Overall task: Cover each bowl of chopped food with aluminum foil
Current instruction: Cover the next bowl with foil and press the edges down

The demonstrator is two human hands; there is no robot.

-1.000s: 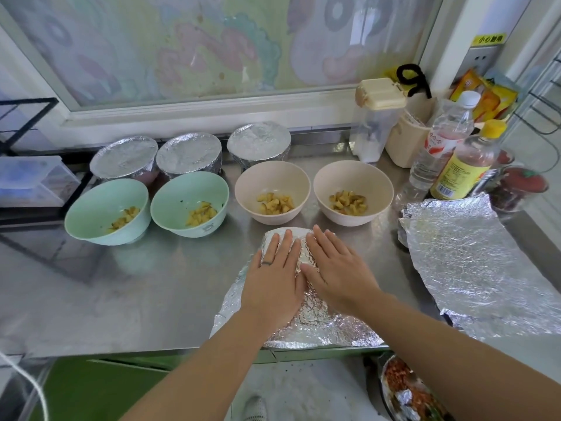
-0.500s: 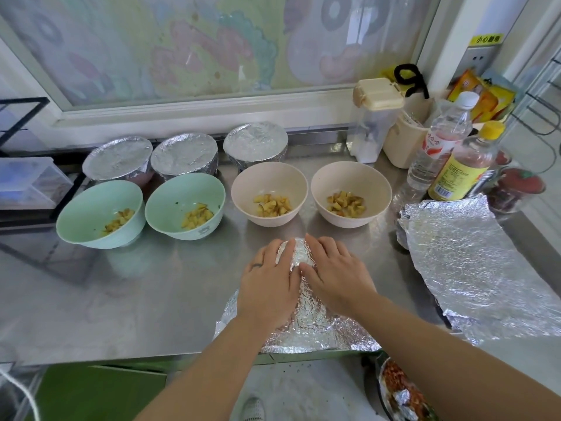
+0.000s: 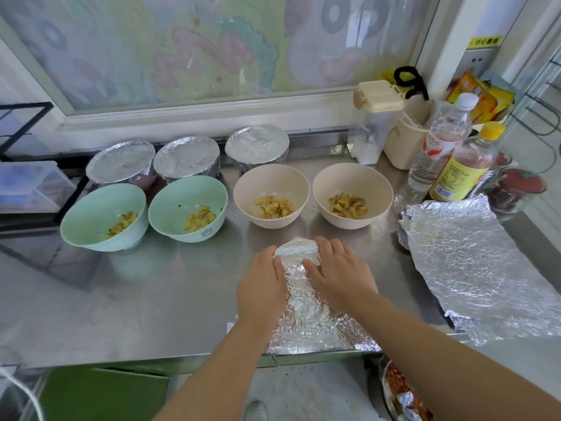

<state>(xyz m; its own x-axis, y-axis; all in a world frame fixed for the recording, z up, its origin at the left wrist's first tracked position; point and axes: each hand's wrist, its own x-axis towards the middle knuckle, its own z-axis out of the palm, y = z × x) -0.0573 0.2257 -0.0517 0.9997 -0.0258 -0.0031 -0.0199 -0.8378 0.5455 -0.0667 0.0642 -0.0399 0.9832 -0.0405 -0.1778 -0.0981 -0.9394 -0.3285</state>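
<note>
A bowl wrapped in a crumpled foil sheet [image 3: 300, 302] sits at the counter's front edge. My left hand [image 3: 261, 287] cups its left side and my right hand [image 3: 340, 275] its right side, fingers curled down over the foil at the rim. Behind it stand two uncovered mint bowls [image 3: 91, 229] [image 3: 170, 217] and two uncovered beige bowls [image 3: 271, 177] [image 3: 352, 176], each holding chopped yellow pieces. Three foil-covered bowls [image 3: 121, 161] [image 3: 186, 158] [image 3: 256, 144] line the back.
A loose foil sheet [image 3: 473, 268] lies on the right of the steel counter [image 3: 151, 299]. Two bottles [image 3: 440, 147] [image 3: 461, 168] and a lidded container [image 3: 373, 129] stand at the back right. A clear box [image 3: 27, 186] sits far left. Below the counter edge is a dish of food [image 3: 400, 393].
My hands were flat together on top of the foil. They have slid apart to the bowl's sides and the fingers now curl down over its rim.
</note>
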